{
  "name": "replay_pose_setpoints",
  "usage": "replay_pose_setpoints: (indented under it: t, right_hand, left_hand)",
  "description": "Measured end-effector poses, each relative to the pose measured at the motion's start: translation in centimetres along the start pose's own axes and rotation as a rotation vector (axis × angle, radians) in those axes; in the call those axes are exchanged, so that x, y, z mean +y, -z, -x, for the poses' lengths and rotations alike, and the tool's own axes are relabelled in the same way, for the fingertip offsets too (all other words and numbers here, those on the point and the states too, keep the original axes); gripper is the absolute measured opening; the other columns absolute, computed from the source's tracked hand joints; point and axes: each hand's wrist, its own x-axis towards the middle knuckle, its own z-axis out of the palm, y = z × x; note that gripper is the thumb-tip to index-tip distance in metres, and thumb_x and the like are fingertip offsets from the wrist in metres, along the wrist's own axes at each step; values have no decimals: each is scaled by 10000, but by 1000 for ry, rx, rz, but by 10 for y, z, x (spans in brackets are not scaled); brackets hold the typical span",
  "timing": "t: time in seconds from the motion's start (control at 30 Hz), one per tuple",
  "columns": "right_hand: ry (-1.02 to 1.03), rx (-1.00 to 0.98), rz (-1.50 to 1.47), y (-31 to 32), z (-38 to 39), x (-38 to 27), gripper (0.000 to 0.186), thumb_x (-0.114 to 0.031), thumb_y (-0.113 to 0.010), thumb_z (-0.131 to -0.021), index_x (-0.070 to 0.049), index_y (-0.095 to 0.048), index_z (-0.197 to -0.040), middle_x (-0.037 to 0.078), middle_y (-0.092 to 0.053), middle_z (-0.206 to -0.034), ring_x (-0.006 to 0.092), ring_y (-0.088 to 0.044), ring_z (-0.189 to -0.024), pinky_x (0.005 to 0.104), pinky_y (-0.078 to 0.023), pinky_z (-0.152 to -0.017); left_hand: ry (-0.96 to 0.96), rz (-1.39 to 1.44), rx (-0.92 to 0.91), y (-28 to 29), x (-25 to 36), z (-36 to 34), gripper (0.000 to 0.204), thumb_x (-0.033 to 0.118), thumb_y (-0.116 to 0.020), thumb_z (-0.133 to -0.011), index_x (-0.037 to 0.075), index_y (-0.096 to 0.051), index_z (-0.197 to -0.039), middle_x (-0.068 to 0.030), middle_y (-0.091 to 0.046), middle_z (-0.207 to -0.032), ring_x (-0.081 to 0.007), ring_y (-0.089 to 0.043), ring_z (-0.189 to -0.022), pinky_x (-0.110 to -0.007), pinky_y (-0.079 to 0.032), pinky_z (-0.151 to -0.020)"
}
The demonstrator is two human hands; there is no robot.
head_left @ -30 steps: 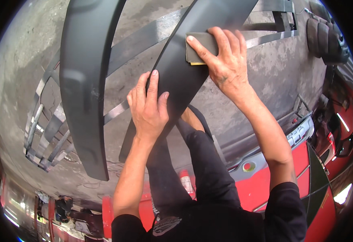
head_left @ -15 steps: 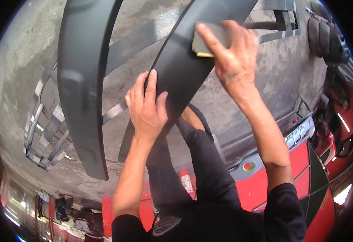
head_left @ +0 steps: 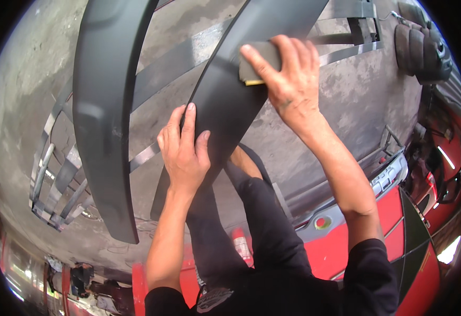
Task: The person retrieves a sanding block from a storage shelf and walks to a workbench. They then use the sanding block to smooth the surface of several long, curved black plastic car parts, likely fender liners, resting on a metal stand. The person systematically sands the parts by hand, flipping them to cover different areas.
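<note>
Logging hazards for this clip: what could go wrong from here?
The left hand rests at the left edge of the black panel, so the panel might shift under the grey pad. The right hand overlaps the panel's right edge, so the pad could tip there.

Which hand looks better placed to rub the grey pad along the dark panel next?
Probably the right hand: it holds the grey pad against the dark panel. The left hand shows no pad and lies at the panel's left edge, seemingly better suited to steadying.
</note>
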Motion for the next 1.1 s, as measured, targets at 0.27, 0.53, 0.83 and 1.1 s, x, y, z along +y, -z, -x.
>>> replay_pose_setpoints:
  t: [0.27,0.53,0.83,1.1]
  right_hand:
    - [-83,59,-19,-13,-7,15,636,-138,-740,-837,-335,-686,-1439,143,-578,-1317,362,-575,-1219,629,-435,-1101]
    - [-10,25,28,-7,-13,10,568,-170,-715,-868,-331,-702,-1413,151,-576,-1321,357,-583,-1201,631,-435,-1104]
    - [35,27,14,-6,-6,11,594,-127,-728,-843,-301,-713,-1410,135,-596,-1282,334,-590,-1174,592,-433,-1096]
    - [-45,38,-9,16,5,15,653,-73,-723,-819,-304,-711,-1429,136,-588,-1255,348,-592,-1173,550,-460,-1027]
  left_hand:
    - [-17,14,13,-3,0,-2,603,80,-741,-962,23,-586,-1542,-178,-608,-1484,-357,-598,-1309,-460,-424,-1098]
    - [-5,9,-1,-1,-1,-2,594,89,-734,-972,24,-585,-1543,-179,-602,-1493,-355,-596,-1316,-457,-423,-1099]
    - [-2,19,-4,-3,0,-1,595,88,-738,-969,29,-587,-1541,-178,-610,-1491,-356,-600,-1321,-456,-416,-1110]
    - [19,45,3,-1,-3,-1,626,107,-769,-957,30,-572,-1547,-180,-611,-1498,-353,-589,-1354,-454,-407,-1135]
